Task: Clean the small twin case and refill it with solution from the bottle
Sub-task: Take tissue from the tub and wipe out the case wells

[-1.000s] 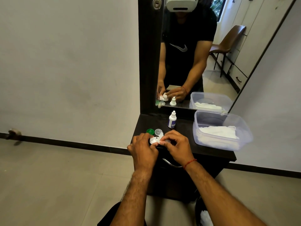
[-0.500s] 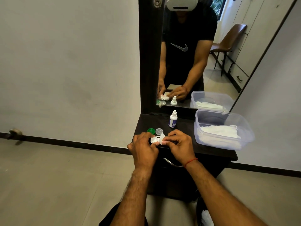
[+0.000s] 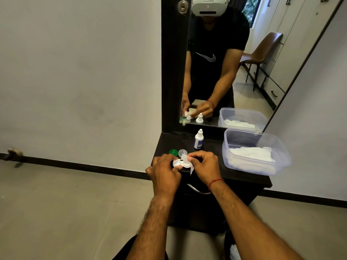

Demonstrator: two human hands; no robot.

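The small white twin case [image 3: 180,163] lies at the front edge of the dark cabinet top [image 3: 212,158], pinched by my left hand [image 3: 165,173]. My right hand [image 3: 204,166] presses a white tissue [image 3: 188,162] against the case's right well, and a corner of the tissue hangs down. Just behind the case lie its two caps, a green cap [image 3: 173,152] and a clear cap [image 3: 183,152]. The small white solution bottle [image 3: 198,139] with a blue label stands upright and capped further back, near the mirror.
A clear plastic tub [image 3: 277,147] holding white tissues fills the right side of the top. A mirror [image 3: 225,62] rises behind, showing the person and a chair. A metal drawer handle [image 3: 197,190] sits below the front edge. A wall stands on the left.
The tissue now shows more clearly between my hands, with a corner hanging below the case. Both hands stayed at the case, shifting only slightly.
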